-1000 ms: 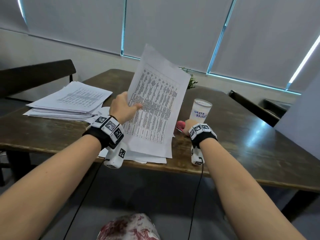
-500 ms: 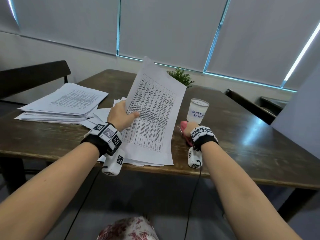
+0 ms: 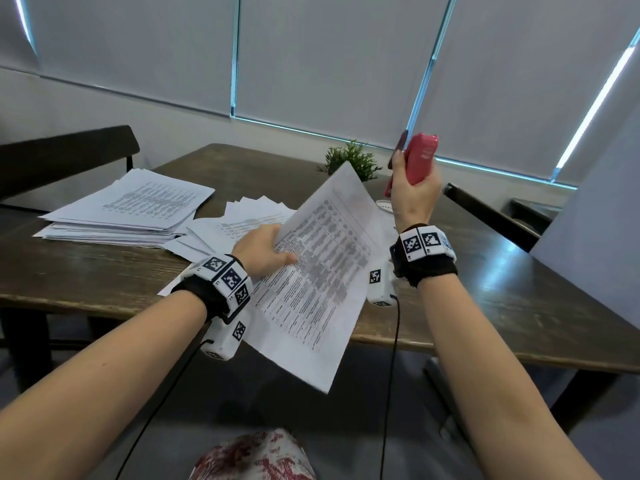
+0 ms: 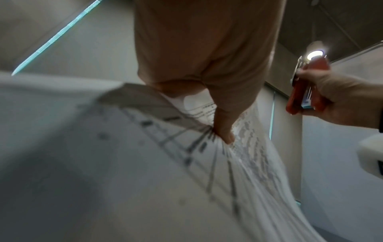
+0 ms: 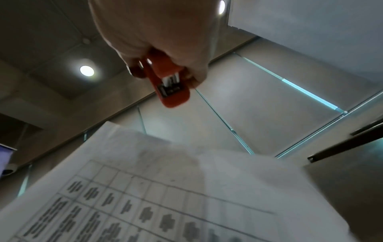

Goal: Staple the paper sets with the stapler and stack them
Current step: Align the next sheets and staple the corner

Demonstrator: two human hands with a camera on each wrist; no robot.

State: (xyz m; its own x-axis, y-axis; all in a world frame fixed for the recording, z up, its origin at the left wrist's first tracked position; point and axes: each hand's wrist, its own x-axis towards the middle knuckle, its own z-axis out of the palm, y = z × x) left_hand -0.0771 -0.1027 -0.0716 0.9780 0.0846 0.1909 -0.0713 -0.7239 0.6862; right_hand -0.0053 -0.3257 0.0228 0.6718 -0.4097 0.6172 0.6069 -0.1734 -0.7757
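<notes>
left hand (image 3: 263, 252) pinches a paper set (image 3: 322, 271) lifted above the table edge (image 3: 104, 299); right hand (image 3: 414, 199) grips the stapler (image 3: 420, 157) raised beside it. this set looks unstapled; a stack (image 3: 128, 209) waits far left.

Raised stapler (image 3: 417, 157) (pink), tilted paper set (image 3: 322, 271)

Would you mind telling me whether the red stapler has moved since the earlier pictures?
Yes. The red stapler has gone up off the table, gripped in the right hand, above the held paper set.
</notes>
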